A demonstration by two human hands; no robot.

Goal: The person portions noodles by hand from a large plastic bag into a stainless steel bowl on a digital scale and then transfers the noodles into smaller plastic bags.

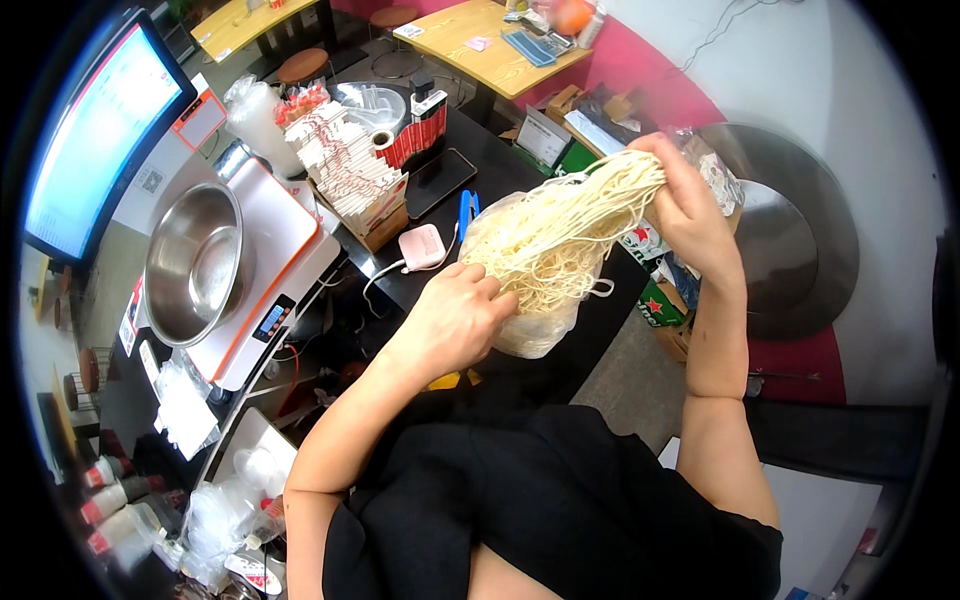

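A bundle of pale yellow noodles (560, 235) sits partly in a clear plastic bag (540, 338) in front of me. My right hand (688, 205) is closed round the right end of the bundle and lifts it, so the strands stretch down to the left toward the bag. At the bag's near left edge, my left hand (462, 312) is closed with curled fingers, gripping the bag beside the noodles. To the left, an empty steel bowl (200, 265) rests on a white and orange kitchen scale (262, 270) with a lit display.
Behind the bag, the black counter (470, 135) holds a box of paper-wrapped packets (345, 165), a dark phone (443, 182) and a pink charger (421, 247) with a cable. A monitor (105, 125) stands at far left. Cartons (665, 300) are stacked at right, near a large round metal lid (790, 235).
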